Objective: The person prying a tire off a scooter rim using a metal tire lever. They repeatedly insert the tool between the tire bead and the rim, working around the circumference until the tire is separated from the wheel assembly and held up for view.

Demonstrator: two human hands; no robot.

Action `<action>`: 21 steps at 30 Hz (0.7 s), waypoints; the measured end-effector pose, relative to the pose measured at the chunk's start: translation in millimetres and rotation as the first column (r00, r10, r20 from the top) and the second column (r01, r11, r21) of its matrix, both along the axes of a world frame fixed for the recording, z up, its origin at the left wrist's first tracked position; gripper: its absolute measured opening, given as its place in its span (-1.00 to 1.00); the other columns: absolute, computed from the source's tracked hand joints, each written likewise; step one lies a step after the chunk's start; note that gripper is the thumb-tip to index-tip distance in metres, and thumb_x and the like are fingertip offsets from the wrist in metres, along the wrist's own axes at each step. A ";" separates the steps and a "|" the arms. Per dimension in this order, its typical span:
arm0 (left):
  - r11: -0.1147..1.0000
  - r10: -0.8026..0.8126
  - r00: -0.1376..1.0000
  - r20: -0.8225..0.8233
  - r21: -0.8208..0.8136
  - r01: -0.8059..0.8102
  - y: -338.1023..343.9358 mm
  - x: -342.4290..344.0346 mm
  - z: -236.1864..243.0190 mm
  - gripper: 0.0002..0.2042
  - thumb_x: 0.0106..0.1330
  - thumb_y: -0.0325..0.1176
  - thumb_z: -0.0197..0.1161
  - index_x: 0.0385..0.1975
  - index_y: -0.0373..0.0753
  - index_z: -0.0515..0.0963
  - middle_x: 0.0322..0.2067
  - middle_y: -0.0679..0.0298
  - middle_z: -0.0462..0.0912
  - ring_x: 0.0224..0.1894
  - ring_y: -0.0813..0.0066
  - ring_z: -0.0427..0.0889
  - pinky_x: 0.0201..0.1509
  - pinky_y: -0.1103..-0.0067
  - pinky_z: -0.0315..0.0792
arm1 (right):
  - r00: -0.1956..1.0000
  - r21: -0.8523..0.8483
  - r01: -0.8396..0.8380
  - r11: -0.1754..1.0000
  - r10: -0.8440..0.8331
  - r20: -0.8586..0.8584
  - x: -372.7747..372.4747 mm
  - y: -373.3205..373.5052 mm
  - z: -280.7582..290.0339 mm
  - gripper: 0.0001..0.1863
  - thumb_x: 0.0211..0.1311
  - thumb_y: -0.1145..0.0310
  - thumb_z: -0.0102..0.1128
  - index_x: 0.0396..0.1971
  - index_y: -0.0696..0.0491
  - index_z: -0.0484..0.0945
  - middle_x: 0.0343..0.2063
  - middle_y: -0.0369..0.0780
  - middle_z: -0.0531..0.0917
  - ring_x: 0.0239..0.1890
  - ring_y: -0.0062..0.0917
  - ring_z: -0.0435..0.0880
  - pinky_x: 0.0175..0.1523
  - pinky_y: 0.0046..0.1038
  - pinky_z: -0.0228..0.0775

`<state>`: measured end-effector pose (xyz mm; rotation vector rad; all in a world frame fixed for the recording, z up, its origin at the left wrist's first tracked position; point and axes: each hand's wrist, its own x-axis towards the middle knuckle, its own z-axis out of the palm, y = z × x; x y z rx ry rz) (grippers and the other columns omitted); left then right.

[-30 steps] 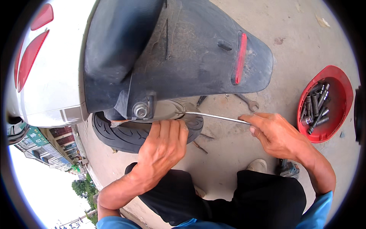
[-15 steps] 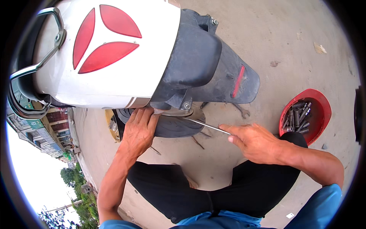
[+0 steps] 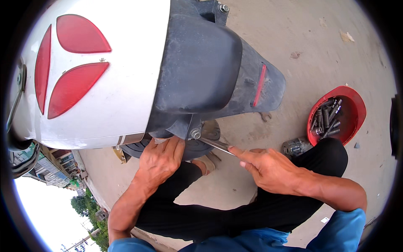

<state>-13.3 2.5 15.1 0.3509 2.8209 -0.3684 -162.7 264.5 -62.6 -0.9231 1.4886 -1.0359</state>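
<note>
Your left hand point(image 3: 161, 161) lies flat with its fingers spread over the rear tyre point(image 3: 197, 147) of the scooter, just under the black mudguard point(image 3: 201, 71); it presses on the rubber and closes around nothing. Your right hand point(image 3: 268, 168) is closed around the handle end of a long metal wrench point(image 3: 215, 144), with the index finger stretched along the shaft. The wrench runs from this hand up and to the left, and its far end sits at the bolt point(image 3: 195, 134) below the mudguard, just beside the thumb side of your left hand. I cannot tell if the wrench head is fully seated on the bolt.

Above your hands is the white tail of the scooter point(image 3: 121, 96) with red lamp lenses point(image 3: 71, 88), and a thin red reflector point(image 3: 260, 84) is on the mudguard. To your right, on the concrete ground point(image 3: 315, 50), stands a red bowl point(image 3: 357, 109) which holds many metal sockets and bits point(image 3: 327, 119). Near it, just beside your right knee, lies a small dark tool part point(image 3: 296, 147). Your legs in black trousers point(image 3: 218, 214) are folded under the hands, and a foot point(image 3: 208, 161) shows near the tyre.
</note>
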 end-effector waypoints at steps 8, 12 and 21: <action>0.996 0.014 0.991 0.135 -0.087 -0.002 -9.1 2.7 4.7 -0.76 0.12 -0.49 0.25 -0.19 -0.32 0.64 -0.37 0.26 0.61 -0.26 0.43 0.69 -0.14 0.47 0.59 | 0.981 0.031 -0.159 0.987 0.161 -0.110 -42.5 -24.8 -16.2 -0.47 0.42 0.53 0.04 0.37 0.05 0.49 -0.29 0.16 0.72 -0.30 0.04 0.73 -0.17 -0.07 0.56; 0.998 -0.056 0.994 0.090 0.016 0.055 -17.6 -10.8 11.3 -0.70 0.16 -0.52 0.26 -0.08 -0.36 0.66 -0.29 0.21 0.70 -0.22 0.33 0.73 -0.08 0.44 0.61 | 0.959 0.053 -0.242 0.969 0.247 -0.138 -61.5 -34.6 -9.4 -0.51 0.44 0.50 0.05 0.35 0.06 0.52 -0.24 0.12 0.74 -0.21 0.07 0.74 -0.05 -0.08 0.57; 0.997 -0.048 0.999 0.006 0.053 0.048 -17.6 0.5 2.1 -0.60 -0.02 -0.55 0.30 -0.08 -0.31 0.68 -0.42 0.25 0.61 -0.38 0.35 0.66 -0.33 0.44 0.53 | 0.973 -0.056 0.221 0.974 -0.215 0.088 -11.2 28.8 -12.7 -0.63 0.47 0.39 0.19 0.21 0.16 0.61 -0.11 0.08 0.75 -0.18 -0.02 0.77 -0.03 -0.18 0.59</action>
